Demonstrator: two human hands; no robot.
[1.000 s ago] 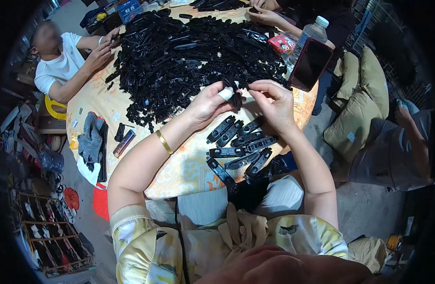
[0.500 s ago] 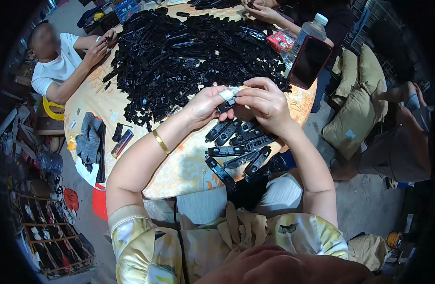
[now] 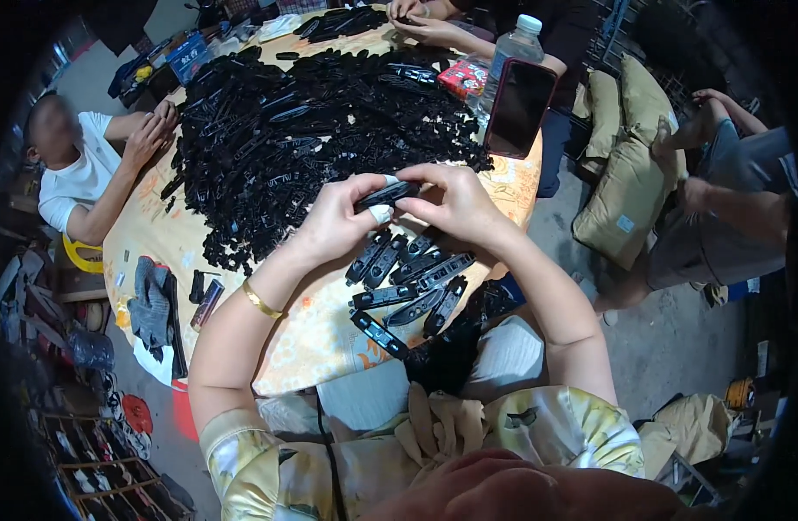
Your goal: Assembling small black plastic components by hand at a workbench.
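A slim black plastic part [image 3: 389, 194] is held level between my two hands over the table. My left hand [image 3: 336, 217], with white wraps on its thumb and a finger, is closed on one end. My right hand [image 3: 455, 204] pinches the other end between thumb and fingers, which hide part of it. Just below my hands lies a group of similar long black plastic parts [image 3: 383, 297], some side by side and some crossing. Beyond my hands spreads a large heap of small black parts [image 3: 286, 130].
A phone [image 3: 519, 108] leans against a clear bottle [image 3: 527, 39] at the far right. On the left lie a grey glove [image 3: 150, 304] and a small tube-shaped thing [image 3: 208, 304]. Co-workers sit across the round table [image 3: 308, 347]; stuffed sacks [image 3: 620, 200] stand at the right.
My fingers have shifted along the black part, which now lies crosswise between both hands. The view has tilted, so the table appears farther left. A person at the right has moved an arm.
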